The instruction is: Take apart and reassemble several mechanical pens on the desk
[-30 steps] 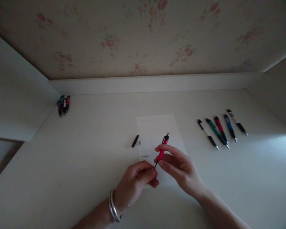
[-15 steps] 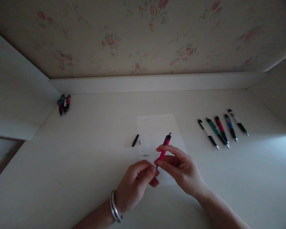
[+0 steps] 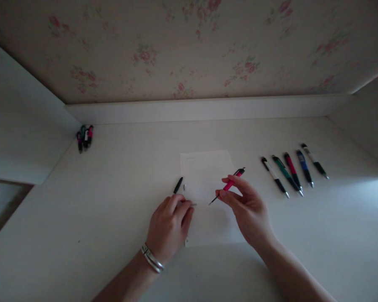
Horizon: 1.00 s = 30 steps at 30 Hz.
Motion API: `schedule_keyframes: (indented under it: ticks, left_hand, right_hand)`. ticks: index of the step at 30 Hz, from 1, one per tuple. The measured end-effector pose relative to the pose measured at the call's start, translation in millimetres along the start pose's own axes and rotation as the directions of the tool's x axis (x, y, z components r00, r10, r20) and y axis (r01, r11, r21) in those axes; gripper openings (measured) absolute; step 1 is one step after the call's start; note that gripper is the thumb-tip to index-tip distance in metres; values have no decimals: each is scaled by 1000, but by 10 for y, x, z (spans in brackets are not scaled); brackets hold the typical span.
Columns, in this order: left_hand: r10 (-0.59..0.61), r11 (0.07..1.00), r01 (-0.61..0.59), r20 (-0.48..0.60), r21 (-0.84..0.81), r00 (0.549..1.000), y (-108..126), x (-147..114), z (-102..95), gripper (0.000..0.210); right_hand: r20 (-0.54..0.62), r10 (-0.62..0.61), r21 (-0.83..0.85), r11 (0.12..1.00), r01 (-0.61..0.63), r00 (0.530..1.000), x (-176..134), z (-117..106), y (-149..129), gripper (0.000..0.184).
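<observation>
A pink pen barrel with a black clip end is pinched in my right hand. From its lower end a thin dark refill sticks out, tip pointing down and left over the white paper. My left hand, with silver bangles at the wrist, is lowered to the paper's left side. Its fingers close on a small thin spring, whose right end shows past the fingertips. Just above that hand lie a black pen grip and a little silver pen tip.
Several pens lie side by side on the right of the white desk, among them a green pen and a blue pen. A small cluster of pens sits in the far left corner. A floral wall rises behind.
My left hand has let go of the refill end and moved left to the spring. My right hand has moved right and up with the pen barrel, which now tilts more, its refill exposed.
</observation>
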<state>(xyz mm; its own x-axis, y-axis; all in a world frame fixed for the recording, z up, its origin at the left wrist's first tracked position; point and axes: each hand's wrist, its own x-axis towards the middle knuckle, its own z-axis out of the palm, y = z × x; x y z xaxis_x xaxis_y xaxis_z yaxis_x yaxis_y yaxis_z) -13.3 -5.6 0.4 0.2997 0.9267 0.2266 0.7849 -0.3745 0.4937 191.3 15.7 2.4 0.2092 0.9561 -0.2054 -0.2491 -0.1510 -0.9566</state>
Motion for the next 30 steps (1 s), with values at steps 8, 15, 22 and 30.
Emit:
schedule_keyframes:
  ticks: [8,15,22,30]
  left_hand:
    - [-76,979,74,-1,-190,997,69,-13,-22,14]
    - [-321,741,361,174,-566,931,256,-30,-125,12]
    - [-387,638,468,271,-611,882,274,-4,-152,21]
    - [-379,647,486,306,-587,873,292,-20,-155,27]
  right_hand:
    - [17,20,-38,999,-19,1000,-55,68,-50,39]
    - [10,-13,19,1000,13,1000,-100,86,-48,37]
    - [36,-47,51,998,45,998,-142,107,-50,31]
    - [91,-47,27,999,45,995,-161,125,-53,30]
